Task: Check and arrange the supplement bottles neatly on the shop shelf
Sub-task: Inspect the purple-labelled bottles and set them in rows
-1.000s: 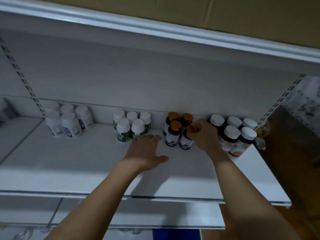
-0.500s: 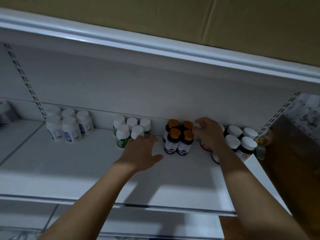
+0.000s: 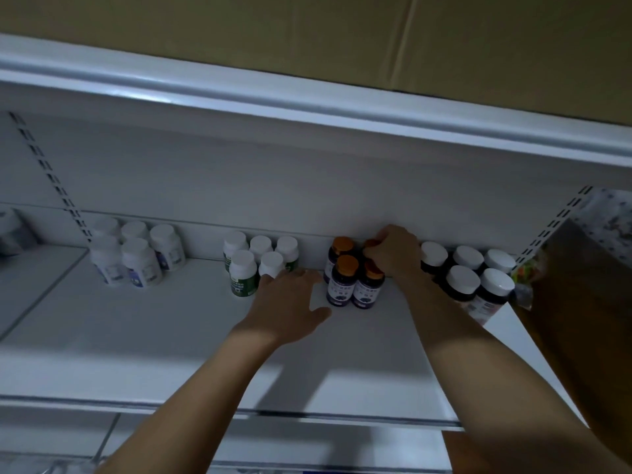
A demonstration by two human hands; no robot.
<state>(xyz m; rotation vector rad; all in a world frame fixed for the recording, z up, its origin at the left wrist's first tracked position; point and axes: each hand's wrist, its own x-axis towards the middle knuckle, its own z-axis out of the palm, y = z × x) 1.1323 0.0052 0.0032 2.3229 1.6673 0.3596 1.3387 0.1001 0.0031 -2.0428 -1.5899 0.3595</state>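
Four groups of supplement bottles stand along the back of the white shelf (image 3: 136, 343). Dark bottles with orange caps (image 3: 343, 280) form the middle group. My right hand (image 3: 393, 256) reaches over them, fingers curled round the cap of the back-right orange-capped bottle (image 3: 370, 243), which it mostly hides. My left hand (image 3: 290, 299) lies flat on the shelf with fingers spread, its fingertips by the green-label bottles (image 3: 243, 273). White bottles with blue labels (image 3: 140, 263) stand at the far left. Dark bottles with white caps (image 3: 463, 280) stand at the right.
A cardboard box (image 3: 307, 35) sits on the upper shelf, whose white rim (image 3: 307, 107) overhangs. A brown panel (image 3: 581, 319) and a colourful packet (image 3: 525, 278) close off the right end. Another shelf bay adjoins on the left.
My right hand has moved from the white-capped bottles back left onto the rear orange-capped bottle. My left hand stays flat on the shelf. The camera has tilted slightly upward.
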